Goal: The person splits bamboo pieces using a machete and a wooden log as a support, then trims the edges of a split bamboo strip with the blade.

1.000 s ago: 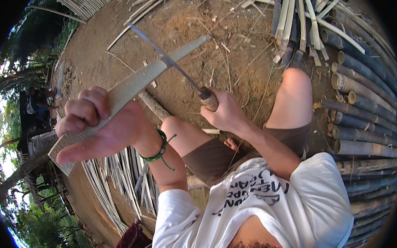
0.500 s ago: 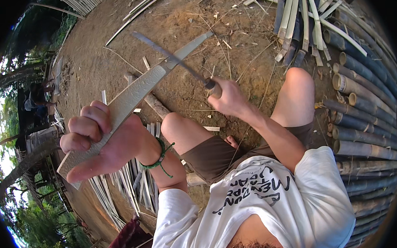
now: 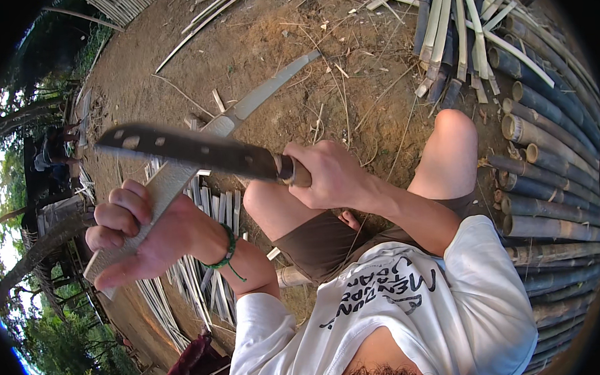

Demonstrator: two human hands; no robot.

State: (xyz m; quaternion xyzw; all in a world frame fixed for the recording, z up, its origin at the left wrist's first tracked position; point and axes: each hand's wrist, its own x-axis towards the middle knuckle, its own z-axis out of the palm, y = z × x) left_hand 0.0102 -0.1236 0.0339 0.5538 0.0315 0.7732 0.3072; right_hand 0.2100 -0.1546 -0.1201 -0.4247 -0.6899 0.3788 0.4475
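My left hand is closed round the near end of a long pale bamboo slat, thumb beneath and fingers curled over its edge. The slat slants up and away to the right, narrowing at its far tip. In my right hand is a machete, gripped by its short wooden handle. Its broad dark blade, marked with several pale spots, points left and crosses over the slat just beyond my left fingers. Whether blade and slat touch, I cannot tell.
Split bamboo strips lie beside my left arm; another bundle of strips rests at the far right. Bamboo poles are stacked along the right. My bent knees flank the work. A dark red cloth lies at lower left.
The machete has swung left and toward me, turning its broad side into view, and now crosses the slat nearer my left hand. My left hand, still holding the slat, has shifted slightly.
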